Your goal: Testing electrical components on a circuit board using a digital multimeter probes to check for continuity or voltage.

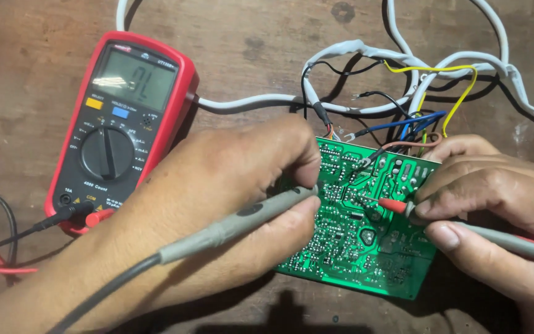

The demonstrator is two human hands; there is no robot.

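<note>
- Head view: we are pinching a grey probe (236, 224) in our left hand (217, 210), fingers closed around it, its tip hidden at the left edge of the green circuit board (356, 238).
- Our right hand (495, 210) is gripping the red-tipped probe (397, 206), pointing leftward onto the board's middle.
- The board is lying between both hands, tilted, wires (415, 117) trailing from its far edge; the red multimeter (122, 124) is sitting well left.

Left hand (217, 210) hides circuit board's (366, 241) left edge and grey probe's (242, 222) tip past the grip. Right probe's (508, 242) lead cut off at frame edge. Board components too small to tell.
</note>
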